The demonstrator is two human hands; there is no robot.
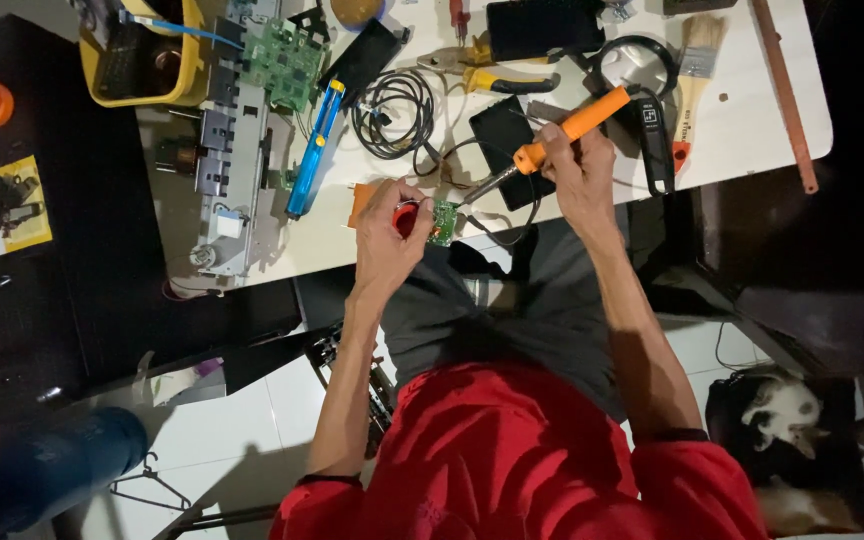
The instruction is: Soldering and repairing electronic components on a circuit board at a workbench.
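My left hand (384,232) pinches a small red reel of solder wire (407,218) at the near edge of the white table (752,120), right beside a small green circuit board (442,222). My right hand (577,170) grips an orange soldering iron (567,128) by its handle. Its metal tip slants down to the left and ends at the green board.
A blue desoldering pump (312,150), a coiled black cable (392,112), yellow-handled pliers (497,80), a paintbrush (692,70), a magnifier (637,65), a grey metal chassis with a green board (242,140) and a yellow bin (142,55) crowd the table. A cat (782,410) lies on the floor at right.
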